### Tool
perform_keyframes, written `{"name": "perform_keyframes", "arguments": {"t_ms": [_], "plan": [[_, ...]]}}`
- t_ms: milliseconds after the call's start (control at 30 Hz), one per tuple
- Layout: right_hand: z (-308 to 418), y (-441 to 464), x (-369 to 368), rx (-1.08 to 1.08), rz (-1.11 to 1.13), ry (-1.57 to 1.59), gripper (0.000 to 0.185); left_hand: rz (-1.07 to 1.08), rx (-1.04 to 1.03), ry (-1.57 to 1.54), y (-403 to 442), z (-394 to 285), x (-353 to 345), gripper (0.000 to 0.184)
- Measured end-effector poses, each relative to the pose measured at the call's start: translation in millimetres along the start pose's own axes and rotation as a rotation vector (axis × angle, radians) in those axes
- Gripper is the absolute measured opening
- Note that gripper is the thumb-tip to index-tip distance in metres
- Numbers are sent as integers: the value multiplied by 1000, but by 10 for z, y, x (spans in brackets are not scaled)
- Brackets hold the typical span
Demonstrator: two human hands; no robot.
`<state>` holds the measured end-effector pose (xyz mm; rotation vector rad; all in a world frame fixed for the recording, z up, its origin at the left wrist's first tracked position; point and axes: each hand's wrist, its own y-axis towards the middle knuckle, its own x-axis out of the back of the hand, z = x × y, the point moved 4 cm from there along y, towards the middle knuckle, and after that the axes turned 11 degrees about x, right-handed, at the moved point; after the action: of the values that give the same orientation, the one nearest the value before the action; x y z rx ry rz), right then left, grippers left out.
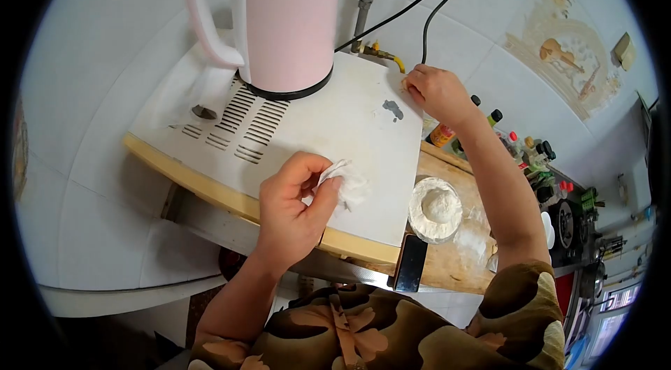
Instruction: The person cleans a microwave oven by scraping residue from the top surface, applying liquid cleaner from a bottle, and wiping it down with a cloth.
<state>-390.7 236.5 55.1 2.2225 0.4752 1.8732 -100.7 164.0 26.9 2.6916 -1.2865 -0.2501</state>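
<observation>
Near the front edge of the white worktop (335, 118), as seen in the head view, a crumpled white tissue (355, 187) is found pinched in the grip of the left hand (293, 199), between thumb and fingers. It is judged light, soft, limp and easily torn, so hold is best taken at the thick bunched part rather than at a loose edge. At the far right corner, the right hand (440, 96) is noted with fingers curled; whether anything is held there cannot be told.
</observation>
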Motion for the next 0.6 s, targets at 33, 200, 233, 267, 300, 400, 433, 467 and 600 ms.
{"name": "perform_keyframes", "arguments": {"t_ms": [33,200,233,267,300,400,433,467,600], "plan": [[-12,6,-29,-25,4,-39,7,-3,17,-36,-5,0,2,6],[-60,-10,-20,-74,-25,26,10,-6,13,-20,11,2,4,6],[-80,-36,19,-141,-34,104,11,1,23,-37,-3,3,9,6],[-95,-64,48,-215,-41,179,11,-2,28,-36,-13,15,21,6],[-79,-72,74,-182,-54,182,10,-8,22,-36,-9,23,19,6],[-52,-89,96,-70,-50,197,7,21,23,-5,-1,64,30,8],[-47,-75,101,-70,-50,197,7,49,33,29,-8,77,35,9],[-34,-54,104,-58,-29,179,6,49,34,30,-9,71,37,9],[-28,-10,58,-6,37,69,4,53,10,20,-2,57,28,9]]}}
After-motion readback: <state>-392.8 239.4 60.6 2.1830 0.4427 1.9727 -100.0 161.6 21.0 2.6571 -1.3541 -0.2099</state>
